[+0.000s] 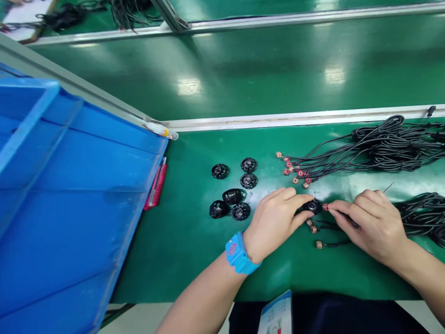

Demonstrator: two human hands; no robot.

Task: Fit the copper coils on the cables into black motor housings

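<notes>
My left hand (274,215), with a blue watch (239,254) on its wrist, pinches a round black plastic housing (314,206) between thumb and fingers. Just to its right, my right hand (373,225) grips a cable by its small red, cog-shaped wound end (325,207). That end points at the housing, close beside it; whether they touch I cannot tell. A thin metal rod (389,187) sticks up behind my right hand, its other end hidden. Several more black housings (240,211) lie left of my hands. Below my fingers rest cables with copper-coloured ends (319,244).
A bundle of black cables (389,144) with red and copper ends lies behind my right hand, another bundle (422,213) to its right. A large blue bin (86,222) stands at left, beside a red box cutter (158,185) and a white tube (162,130). A white rail (278,119) edges the green table.
</notes>
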